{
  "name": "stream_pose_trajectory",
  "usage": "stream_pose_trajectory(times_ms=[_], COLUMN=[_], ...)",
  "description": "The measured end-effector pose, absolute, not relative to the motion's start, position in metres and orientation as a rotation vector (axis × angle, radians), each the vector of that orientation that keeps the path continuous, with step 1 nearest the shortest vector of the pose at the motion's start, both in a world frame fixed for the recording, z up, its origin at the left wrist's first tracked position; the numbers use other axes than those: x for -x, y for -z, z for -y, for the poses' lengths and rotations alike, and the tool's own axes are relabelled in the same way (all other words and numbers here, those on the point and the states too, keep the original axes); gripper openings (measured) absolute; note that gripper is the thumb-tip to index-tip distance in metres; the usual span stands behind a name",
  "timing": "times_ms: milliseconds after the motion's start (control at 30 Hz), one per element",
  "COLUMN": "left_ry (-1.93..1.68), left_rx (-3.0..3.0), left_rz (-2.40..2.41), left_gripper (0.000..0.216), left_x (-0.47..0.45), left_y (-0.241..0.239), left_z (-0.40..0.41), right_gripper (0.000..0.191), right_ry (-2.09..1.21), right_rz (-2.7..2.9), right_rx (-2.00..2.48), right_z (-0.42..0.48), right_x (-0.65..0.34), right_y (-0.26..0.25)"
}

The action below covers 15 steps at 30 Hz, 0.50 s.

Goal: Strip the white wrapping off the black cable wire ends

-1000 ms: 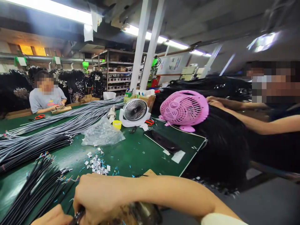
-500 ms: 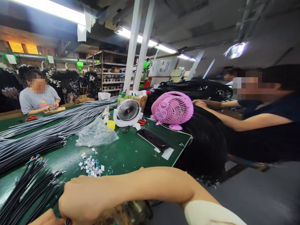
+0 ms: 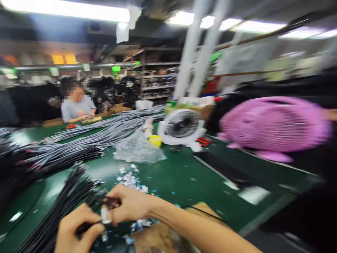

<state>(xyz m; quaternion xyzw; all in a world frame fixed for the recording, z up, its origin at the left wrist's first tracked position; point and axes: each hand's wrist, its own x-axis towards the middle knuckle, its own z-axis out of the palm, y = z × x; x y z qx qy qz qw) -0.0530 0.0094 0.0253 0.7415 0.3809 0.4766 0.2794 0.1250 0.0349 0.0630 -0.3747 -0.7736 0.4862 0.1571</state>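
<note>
My left hand [image 3: 79, 226] is closed at the bottom left, thumb and fingers pinching what looks like a black cable, blurred and mostly covered by the fingers. Close against it, my right hand [image 3: 129, 205] pinches a small whitish foil piece [image 3: 105, 215] at the cable's end. Beside and left of both hands lies a bundle of black cables [image 3: 56, 207], their coloured wire ends bared. Just beyond my right hand is a heap of silvery foil scraps [image 3: 130, 180] mixed with blue bits.
Grey cables [image 3: 105, 135] stretch across the green table [image 3: 173, 175]. A clear plastic bag [image 3: 139, 149], yellow tape roll [image 3: 155, 140], white fan [image 3: 181, 126], pink fan [image 3: 273, 126] and dark phone [image 3: 223, 170] stand or lie beyond. A person [image 3: 77, 103] sits at the far side.
The view has swung left, so the scene sits further right. My right hand, a fist low over the left one before, now shows pinching the whitish foil piece opposite my left hand.
</note>
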Motion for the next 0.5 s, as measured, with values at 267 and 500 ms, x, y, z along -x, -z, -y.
stream_pose_trajectory(times_ms=[267,500], left_ry=[-1.458,-1.429], left_rx=[-1.399,-1.544], left_rz=[-1.278,-1.348], left_gripper=[0.025,0.022], left_x=[0.031,0.025], left_y=[-0.023,-0.022], left_z=[-0.009,-0.002], right_gripper=[0.021,0.021], right_ry=[-1.055,-0.601], right_rz=[1.906,1.886], right_rx=[1.041,0.940], right_z=[-0.032,-0.020], right_x=[-0.129,-0.126], right_y=[-0.038,-0.031])
